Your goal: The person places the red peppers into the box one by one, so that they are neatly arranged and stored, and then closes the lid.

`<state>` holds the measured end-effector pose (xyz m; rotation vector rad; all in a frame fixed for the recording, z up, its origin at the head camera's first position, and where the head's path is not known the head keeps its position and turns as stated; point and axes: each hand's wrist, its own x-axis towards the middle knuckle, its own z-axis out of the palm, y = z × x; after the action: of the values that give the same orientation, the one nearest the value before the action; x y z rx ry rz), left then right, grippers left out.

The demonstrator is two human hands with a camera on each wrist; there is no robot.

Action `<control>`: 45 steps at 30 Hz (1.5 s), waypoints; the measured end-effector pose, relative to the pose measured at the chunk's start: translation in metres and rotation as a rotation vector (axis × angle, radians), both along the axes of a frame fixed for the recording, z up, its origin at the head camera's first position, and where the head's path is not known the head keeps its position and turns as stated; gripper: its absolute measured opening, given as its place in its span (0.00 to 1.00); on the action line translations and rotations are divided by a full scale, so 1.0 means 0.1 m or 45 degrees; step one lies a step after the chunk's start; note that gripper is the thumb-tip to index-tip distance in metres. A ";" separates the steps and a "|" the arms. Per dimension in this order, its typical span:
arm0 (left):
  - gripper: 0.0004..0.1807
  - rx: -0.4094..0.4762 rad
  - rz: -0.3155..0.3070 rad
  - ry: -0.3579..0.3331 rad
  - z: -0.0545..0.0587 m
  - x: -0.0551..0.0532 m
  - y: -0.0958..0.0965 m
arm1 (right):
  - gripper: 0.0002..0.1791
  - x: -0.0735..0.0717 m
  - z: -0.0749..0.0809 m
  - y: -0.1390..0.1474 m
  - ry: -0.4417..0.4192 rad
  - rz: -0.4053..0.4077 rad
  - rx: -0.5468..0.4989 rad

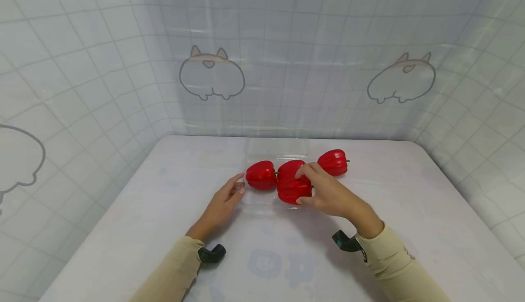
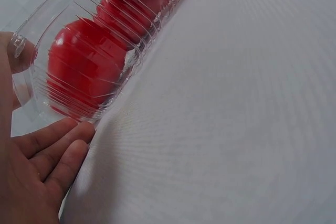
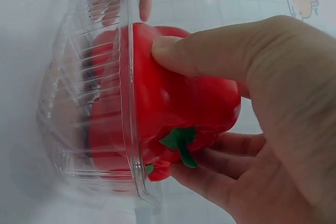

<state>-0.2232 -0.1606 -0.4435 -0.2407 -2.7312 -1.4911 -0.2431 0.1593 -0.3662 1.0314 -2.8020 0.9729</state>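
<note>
Hands sit either side of the clear container (image 1: 258,198): the left hand (image 1: 219,208) rests relaxed, nearly straight fingers against its end, while the right hand (image 1: 330,192) curls thumb and fingers round a red pepper (image 1: 292,191). My right wrist view shows its green stem (image 3: 181,142) and its body partly above the rim, details the head view barely gives me. Inside lie a left pepper (image 1: 261,175) and a rear pepper (image 1: 289,167); a fourth pepper (image 1: 333,162) rests on the bench (image 1: 184,170) to the right.

No legible text, pale letter-like shapes (image 1: 265,264) on the tabletop (image 1: 410,197) (too faint to read)
</note>
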 end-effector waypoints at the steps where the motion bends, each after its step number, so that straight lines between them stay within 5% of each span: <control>1: 0.29 0.000 -0.001 -0.001 0.01 0.00 0.00 | 0.32 0.00 -0.01 0.00 0.013 -0.001 0.019; 18: 0.29 -0.010 -0.011 -0.001 0.04 -0.02 -0.02 | 0.22 -0.04 0.01 0.03 -0.054 0.023 0.116; 28: 0.29 -0.012 0.000 -0.015 0.04 -0.03 -0.02 | 0.28 -0.03 0.03 0.05 -0.025 0.017 0.186; 45: 0.29 -0.004 0.001 -0.034 0.03 -0.06 -0.02 | 0.24 -0.08 0.03 0.07 -0.054 0.002 0.140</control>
<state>-0.2289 -0.1627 -0.4404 -0.2213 -2.7539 -1.5012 -0.2515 0.1663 -0.3628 1.0365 -2.9192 0.8593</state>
